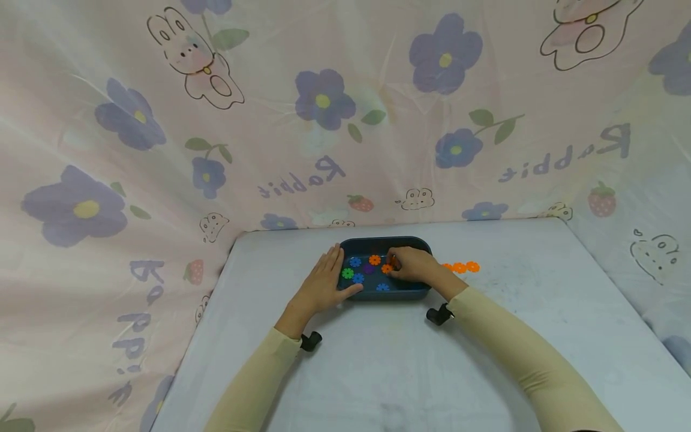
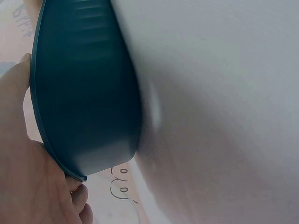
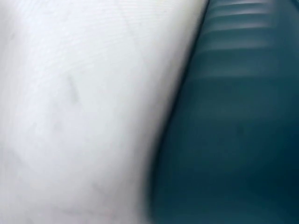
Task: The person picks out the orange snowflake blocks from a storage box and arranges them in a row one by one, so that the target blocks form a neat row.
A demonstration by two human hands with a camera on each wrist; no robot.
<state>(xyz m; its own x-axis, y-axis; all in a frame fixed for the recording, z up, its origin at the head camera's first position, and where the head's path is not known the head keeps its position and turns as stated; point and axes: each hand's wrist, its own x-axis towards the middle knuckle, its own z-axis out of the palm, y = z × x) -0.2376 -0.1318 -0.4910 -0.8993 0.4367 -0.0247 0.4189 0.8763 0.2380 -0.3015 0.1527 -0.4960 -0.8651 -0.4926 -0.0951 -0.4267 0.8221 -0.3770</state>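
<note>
A dark teal tray point(image 1: 387, 296) with rounded corners holds several small flower-shaped plastic pieces. My left hand point(image 1: 320, 285) holds the tray at its left end, fingers along the side and thumb over the front rim. In the left wrist view, the left hand point(image 2: 32, 168) lies along the rim with its fingertips at the corner. My right hand point(image 1: 412, 264) reaches over the tray's right side, its curled fingers pinching an orange flower-shaped piece point(image 1: 396, 261), partly hidden. Close by lie orange point(image 1: 375, 260), purple point(image 1: 369, 269), green point(image 1: 348, 273) and blue point(image 1: 358, 278) pieces.
Right of the tray, several orange pieces point(image 1: 459, 267) lie in a row on the white-covered table point(image 1: 388, 372), partly behind the right wrist. A curtain point(image 1: 367, 162) printed with flowers and rabbits hangs behind. The right wrist view shows the tray's outer wall point(image 3: 229, 140).
</note>
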